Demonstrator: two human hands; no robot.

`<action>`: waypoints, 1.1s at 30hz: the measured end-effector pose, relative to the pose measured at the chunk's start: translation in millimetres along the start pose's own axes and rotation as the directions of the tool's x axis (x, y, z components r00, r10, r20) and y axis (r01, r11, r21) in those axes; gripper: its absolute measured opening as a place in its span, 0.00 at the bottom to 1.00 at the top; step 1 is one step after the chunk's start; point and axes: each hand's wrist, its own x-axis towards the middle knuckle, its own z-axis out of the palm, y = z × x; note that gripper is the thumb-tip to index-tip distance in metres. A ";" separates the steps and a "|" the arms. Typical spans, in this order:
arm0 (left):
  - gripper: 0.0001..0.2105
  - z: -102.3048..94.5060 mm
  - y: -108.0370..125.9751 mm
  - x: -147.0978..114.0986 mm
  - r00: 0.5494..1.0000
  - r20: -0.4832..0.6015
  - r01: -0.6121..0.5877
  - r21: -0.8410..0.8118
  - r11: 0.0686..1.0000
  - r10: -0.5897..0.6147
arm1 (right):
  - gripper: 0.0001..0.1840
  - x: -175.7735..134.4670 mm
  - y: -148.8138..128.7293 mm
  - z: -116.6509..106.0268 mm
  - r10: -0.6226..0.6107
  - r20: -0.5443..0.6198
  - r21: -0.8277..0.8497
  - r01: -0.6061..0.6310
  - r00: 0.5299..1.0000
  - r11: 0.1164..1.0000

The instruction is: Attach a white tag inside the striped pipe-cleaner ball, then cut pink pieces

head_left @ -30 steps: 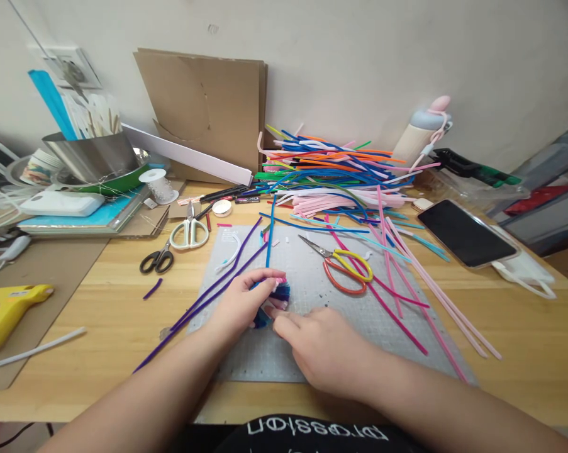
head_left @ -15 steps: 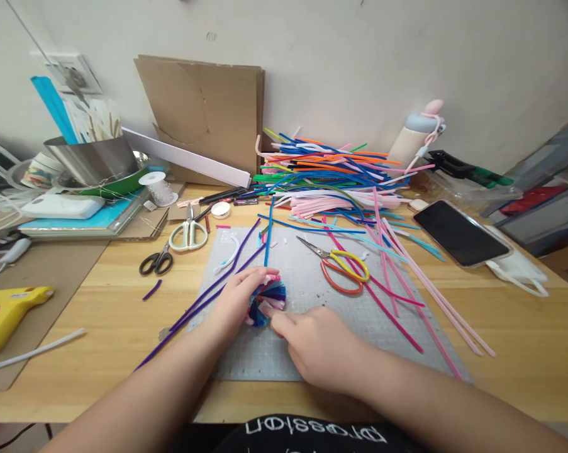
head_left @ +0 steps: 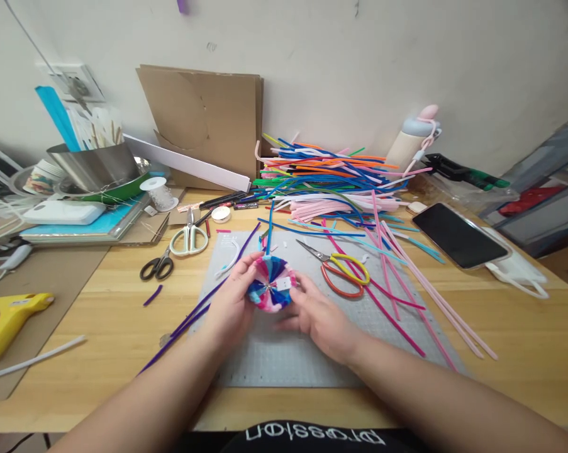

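Between my hands is a round disc of pipe cleaners, with pink, blue and purple wedges meeting at its middle. A small white piece lies on its right side. My left hand grips the disc's left edge, thumb in front. My right hand has its thumb and finger at the right edge, beside the white piece, while its lower fingers are slightly blurred. The disc is held above a grey cutting mat. To the right on the mat rest scissors with yellow and orange handles.
A heap of coloured pipe cleaners lies at the back. Purple pipe cleaners stretch along the left. White-handled scissors, black-handled scissors and a yellow glue gun are further left. A phone lies at the right.
The disc has been raised and tilted so that its face shows more fully. My right hand has moved from pressing near its middle to holding its right edge.
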 end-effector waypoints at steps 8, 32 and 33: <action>0.19 -12.2 -12.0 5.1 0.998 0.064 0.002 0.230 0.973 -0.018 | 0.29 8.0 -6.2 -9.8 -0.079 -0.154 -0.106 0.063 0.985 0.992; 0.48 -21.5 -16.2 10.7 0.863 0.399 -0.487 0.821 0.299 0.309 | 0.10 21.7 -6.1 -19.7 0.008 -0.067 0.264 0.010 0.998 0.964; 0.49 -20.9 -16.2 10.2 0.866 0.393 -0.481 0.821 0.307 0.308 | 0.11 21.4 -5.8 -19.4 0.018 -0.053 0.257 -0.003 0.998 0.966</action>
